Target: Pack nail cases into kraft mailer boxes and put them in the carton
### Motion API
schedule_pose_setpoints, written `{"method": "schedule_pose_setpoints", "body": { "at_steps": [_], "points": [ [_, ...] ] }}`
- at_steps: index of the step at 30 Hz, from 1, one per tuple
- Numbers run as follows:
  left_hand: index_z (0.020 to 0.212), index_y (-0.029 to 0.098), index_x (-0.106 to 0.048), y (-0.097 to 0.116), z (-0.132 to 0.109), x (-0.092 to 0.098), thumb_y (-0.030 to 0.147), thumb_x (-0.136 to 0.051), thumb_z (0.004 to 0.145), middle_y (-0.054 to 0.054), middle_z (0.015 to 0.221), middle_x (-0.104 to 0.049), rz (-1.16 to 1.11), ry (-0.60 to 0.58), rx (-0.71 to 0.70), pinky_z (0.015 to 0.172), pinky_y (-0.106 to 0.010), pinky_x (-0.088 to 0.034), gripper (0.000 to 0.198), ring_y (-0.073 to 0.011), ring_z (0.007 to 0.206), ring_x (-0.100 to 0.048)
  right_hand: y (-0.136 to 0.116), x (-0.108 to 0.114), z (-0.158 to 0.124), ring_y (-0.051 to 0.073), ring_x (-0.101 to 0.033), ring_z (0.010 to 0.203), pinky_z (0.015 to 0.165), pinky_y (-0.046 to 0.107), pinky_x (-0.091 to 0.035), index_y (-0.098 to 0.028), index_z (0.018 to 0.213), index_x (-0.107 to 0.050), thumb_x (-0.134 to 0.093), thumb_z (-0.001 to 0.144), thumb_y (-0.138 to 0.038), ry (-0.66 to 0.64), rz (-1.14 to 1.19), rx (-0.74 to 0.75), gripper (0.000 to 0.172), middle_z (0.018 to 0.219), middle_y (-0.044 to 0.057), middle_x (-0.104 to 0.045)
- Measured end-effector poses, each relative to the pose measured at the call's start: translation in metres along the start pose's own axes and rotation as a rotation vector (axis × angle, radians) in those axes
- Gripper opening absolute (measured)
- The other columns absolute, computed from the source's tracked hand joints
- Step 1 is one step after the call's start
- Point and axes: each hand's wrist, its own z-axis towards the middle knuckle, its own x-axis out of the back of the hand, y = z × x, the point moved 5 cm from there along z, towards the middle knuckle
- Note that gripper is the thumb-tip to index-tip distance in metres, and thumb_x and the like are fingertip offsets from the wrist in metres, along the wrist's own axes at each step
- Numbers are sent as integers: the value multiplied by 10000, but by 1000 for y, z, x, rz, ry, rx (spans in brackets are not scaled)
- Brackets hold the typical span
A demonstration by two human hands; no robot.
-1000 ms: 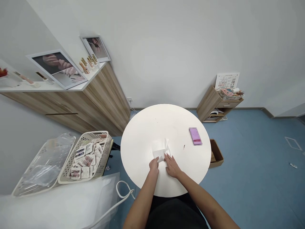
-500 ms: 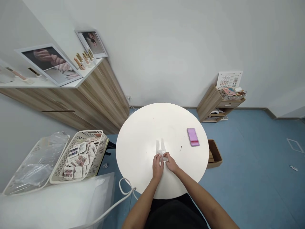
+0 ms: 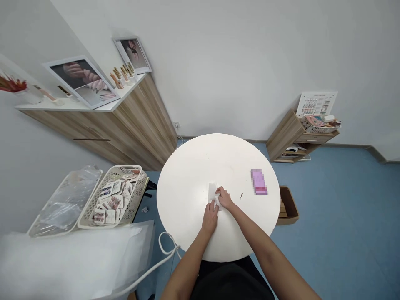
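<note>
On the round white table (image 3: 187,200) lies a folded white tissue (image 3: 213,193), narrow and partly hidden under my hands. My left hand (image 3: 210,217) pinches its lower end from the near side. My right hand (image 3: 224,198) comes in from the right, its fingertips gripping the tissue's right edge. To the right, a pink-purple rectangular block (image 3: 259,182) lies on the tabletop, apart from both hands; it is too pixelated to identify. A small dark speck (image 3: 241,195) sits between it and my right hand.
At left, a beige basket (image 3: 112,197) holds several packaged press-on nail cards, next to a basket (image 3: 65,201) of clear plastic. A white cord (image 3: 165,243) lies near the table. A cardboard box (image 3: 287,206) stands beyond the table's right edge.
The tissue has gone from a wide, loose sheet to a narrow fold. My hands have closed in on it, and my right hand now sits higher, above my left.
</note>
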Motion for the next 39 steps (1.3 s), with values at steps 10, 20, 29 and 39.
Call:
{"method": "schedule_pose_setpoints", "body": {
  "at_steps": [10,20,29,39],
  "points": [
    [1291,184,-501,-6,8,10,33,-378,794,-126,1366,-531,93,-36,-146,1095,-535,-328,533,-286,1350,-407,-15,-5,-33,238,-464,1232,1061,425,-313,-206,1287,-524,-385,782,-53,-76,-233,526,546,1243,78,-619],
    [1170,195,-530,-13,21,21,11,-393,767,-131,1337,-539,72,-94,-234,1019,-449,-440,464,-260,1286,-486,1,-2,-29,234,-420,1206,1008,389,-361,-221,1391,-461,-396,780,-26,38,-288,458,645,1398,105,-432],
    [1263,207,-430,-25,30,35,92,-507,724,-121,1323,-546,-114,-149,-292,1018,-455,-442,556,-283,1243,-501,22,-7,3,227,-439,1037,860,317,-372,-253,1169,-647,-453,720,-11,-59,-277,93,545,1105,75,-518],
    [1191,230,-525,-40,91,61,214,-451,836,-79,1143,-543,-297,-163,-138,879,-382,-486,363,-220,992,-552,39,-23,9,202,-533,937,801,295,-418,-196,1109,-587,-452,678,-38,52,-81,70,478,1006,48,-604]
  ]
}}
